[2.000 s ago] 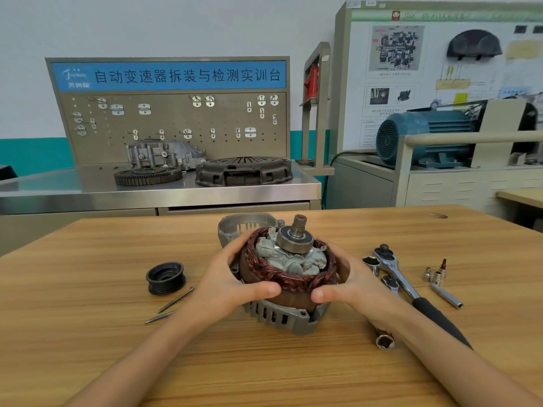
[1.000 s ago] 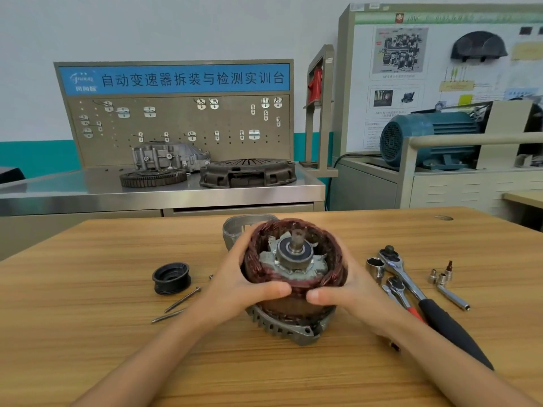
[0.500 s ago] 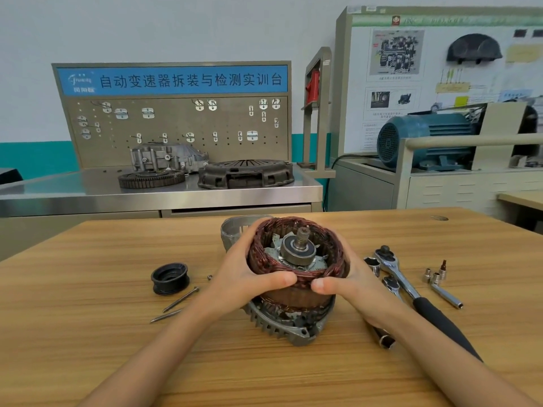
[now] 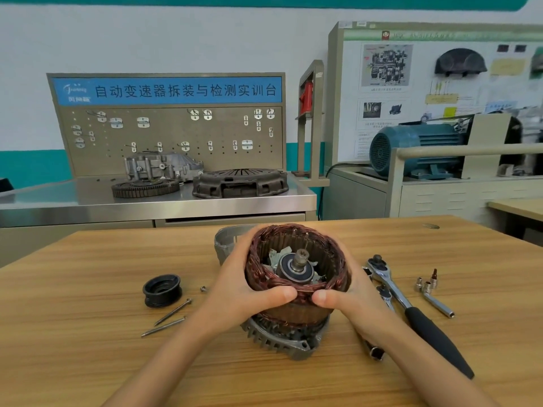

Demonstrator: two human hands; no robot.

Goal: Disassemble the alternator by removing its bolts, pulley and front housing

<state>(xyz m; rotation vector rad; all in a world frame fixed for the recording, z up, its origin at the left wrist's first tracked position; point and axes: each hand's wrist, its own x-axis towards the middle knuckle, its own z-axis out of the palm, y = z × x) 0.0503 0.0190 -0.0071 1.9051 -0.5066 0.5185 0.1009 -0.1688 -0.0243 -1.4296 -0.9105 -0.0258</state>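
Both hands wrap the copper-wound stator (image 4: 296, 289) from opposite sides: the left hand (image 4: 244, 286) curls round its 9 o'clock flank, the right hand (image 4: 349, 292) round its 3 o'clock flank, thumbs nearly meeting on the near rim. That even two-sided grip likely lets the ring be drawn straight up off the rear housing (image 4: 282, 339), which sits on the counter (image 4: 88, 348), without cocking it. The rotor shaft (image 4: 301, 258) with its bearing stands upright in the centre. The front housing (image 4: 226, 245) lies behind at 12 o'clock; the pulley (image 4: 162, 290) rests well apart at 9 o'clock, with two long bolts (image 4: 170, 318) just beside it, so those steps look done. The ratchet (image 4: 411, 309) lies at 3 o'clock, within reach.
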